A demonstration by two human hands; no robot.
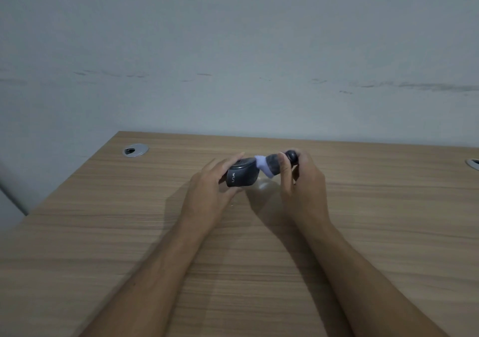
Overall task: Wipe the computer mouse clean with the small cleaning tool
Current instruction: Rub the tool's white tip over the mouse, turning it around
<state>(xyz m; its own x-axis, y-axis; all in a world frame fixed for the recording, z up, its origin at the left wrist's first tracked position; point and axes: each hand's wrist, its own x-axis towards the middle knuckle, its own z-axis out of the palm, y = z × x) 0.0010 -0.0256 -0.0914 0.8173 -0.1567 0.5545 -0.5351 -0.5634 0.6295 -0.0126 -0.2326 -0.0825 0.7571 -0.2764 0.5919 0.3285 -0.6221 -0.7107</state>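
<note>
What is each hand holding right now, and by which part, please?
The left hand grips the mouse by its sides; the right hand holds the cleaning tool by its dark handle.

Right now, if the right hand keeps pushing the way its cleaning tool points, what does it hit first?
The mouse. The right hand aims the cleaning tool leftward, and its pale tip appears already against the mouse held in the left hand; exact contact is hard to judge.

The computer mouse (242, 175) is dark grey with pale lettering on its near side, tipped on edge and raised above the surface toward its far edge. The small cleaning tool (272, 165), dark-bodied with a pale lilac tip, touches the mouse's right end.
</note>
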